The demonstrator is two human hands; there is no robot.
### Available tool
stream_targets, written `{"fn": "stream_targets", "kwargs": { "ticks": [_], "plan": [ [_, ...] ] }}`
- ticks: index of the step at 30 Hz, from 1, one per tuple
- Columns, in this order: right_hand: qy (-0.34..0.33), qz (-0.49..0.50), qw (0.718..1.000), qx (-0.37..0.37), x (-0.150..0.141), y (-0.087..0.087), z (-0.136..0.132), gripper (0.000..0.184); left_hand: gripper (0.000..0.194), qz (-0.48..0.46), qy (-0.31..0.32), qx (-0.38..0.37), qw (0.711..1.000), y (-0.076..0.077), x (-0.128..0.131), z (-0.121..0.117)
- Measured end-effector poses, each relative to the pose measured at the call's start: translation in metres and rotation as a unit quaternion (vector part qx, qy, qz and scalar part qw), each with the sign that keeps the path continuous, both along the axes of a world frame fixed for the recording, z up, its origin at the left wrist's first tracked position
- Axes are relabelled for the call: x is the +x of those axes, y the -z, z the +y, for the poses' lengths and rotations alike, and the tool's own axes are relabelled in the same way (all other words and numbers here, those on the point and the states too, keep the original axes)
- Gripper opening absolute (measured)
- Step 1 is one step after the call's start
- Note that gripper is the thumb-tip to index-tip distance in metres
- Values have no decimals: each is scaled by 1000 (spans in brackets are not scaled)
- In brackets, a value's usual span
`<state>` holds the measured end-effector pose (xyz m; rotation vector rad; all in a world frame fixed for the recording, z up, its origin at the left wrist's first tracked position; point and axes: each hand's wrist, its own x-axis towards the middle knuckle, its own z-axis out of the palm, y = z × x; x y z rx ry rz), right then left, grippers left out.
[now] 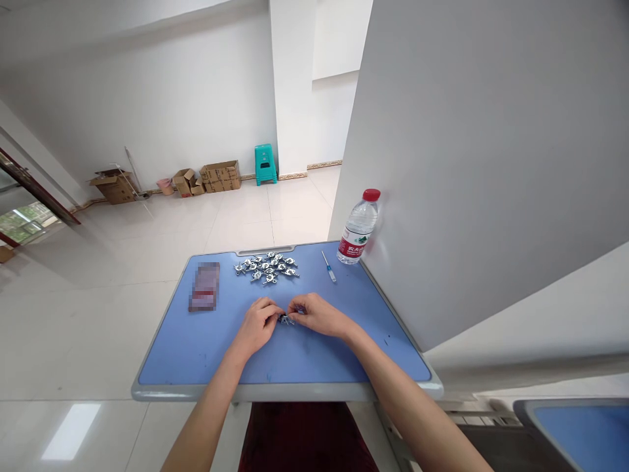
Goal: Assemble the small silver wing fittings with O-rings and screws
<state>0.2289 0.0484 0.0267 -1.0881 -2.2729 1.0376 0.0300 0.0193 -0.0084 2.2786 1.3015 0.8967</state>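
Observation:
My left hand [258, 324] and my right hand [314, 313] meet near the middle of the blue desk [314, 360]. Between their fingertips is a small metal part [285, 320] with a dark piece on it, low over the desktop or resting on it; I cannot tell which. Fingers of both hands are closed on this part and partly hide it. Beyond them lies a loose pile of similar small metal parts [268, 267], silvery with projecting tabs. To the right of the pile is a small screwdriver [329, 268] with a blue and clear handle.
A water bottle [358, 229] with a red cap stands at the desk's far right corner, beside a grey panel [472, 164]. A blurred flat rectangular object [204, 287] lies on the left. Cardboard boxes [220, 176] and a teal stool [265, 164] stand along the far wall.

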Motion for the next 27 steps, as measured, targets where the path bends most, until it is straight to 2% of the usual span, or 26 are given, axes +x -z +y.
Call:
{"fn": "stream_targets", "kwargs": {
  "ticks": [8, 13, 19, 27],
  "plan": [
    [84, 2, 995, -59, -6, 9, 3, 15, 40, 29, -8, -12, 999, -8, 1, -5],
    [104, -7, 992, -66, -9, 9, 3, 17, 28, 58, -11, -3, 998, -12, 5, -8],
    [149, -24, 988, -30, -2, 4, 6, 18, 16, 78, -8, 8, 997, -11, 6, -6],
    [84, -124, 988, -33, 5, -10, 0, 15, 6, 87, -4, 5, 996, -10, 5, -5]
  ]
}}
